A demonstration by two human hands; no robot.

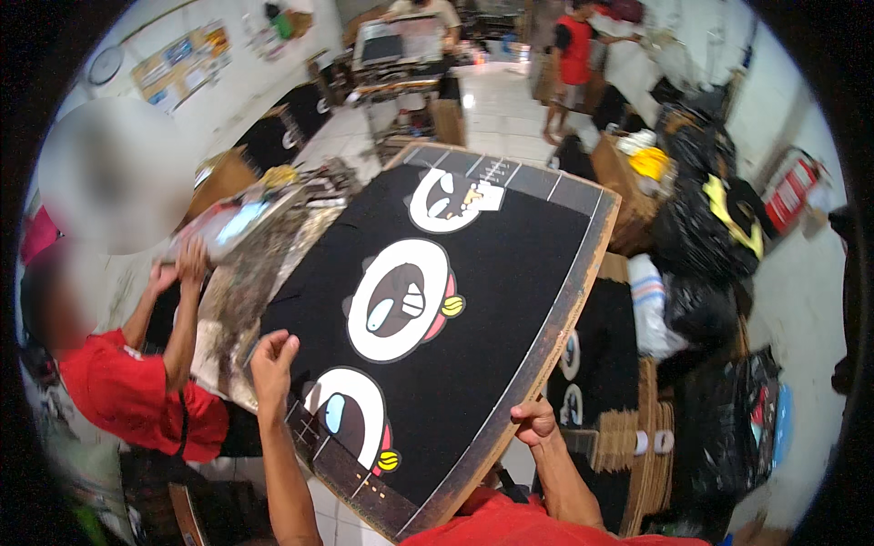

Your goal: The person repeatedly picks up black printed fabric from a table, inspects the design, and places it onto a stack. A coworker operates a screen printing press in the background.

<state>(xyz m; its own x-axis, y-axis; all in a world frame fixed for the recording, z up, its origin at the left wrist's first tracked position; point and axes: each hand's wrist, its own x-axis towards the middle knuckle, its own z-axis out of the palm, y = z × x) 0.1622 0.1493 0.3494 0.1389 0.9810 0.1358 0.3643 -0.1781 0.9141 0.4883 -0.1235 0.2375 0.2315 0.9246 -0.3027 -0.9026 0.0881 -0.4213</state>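
Across the near middle of the scene, a large flat board, tilted, with black cloth spread on it and three round prints along the left part. By its look, stiff and more awkward in width than in weight. For the cloth, probably soft, thin and easy to wrinkle; for the prints, maybe easy to smear, so better not to touch. Best to take hold at the bare wooden edge, on two opposite sides. At the near right edge, right hand with fingers closed on the board, thumb above. By the left edge, left hand with fingers half curled; not possible to tell if holding anything. To the left, a stained worktop and a co-worker in a red shirt, with hands at a flat frame. Farther away, pale tiled floor. To the right, black plastic bags and a red fire extinguisher by a white wall.
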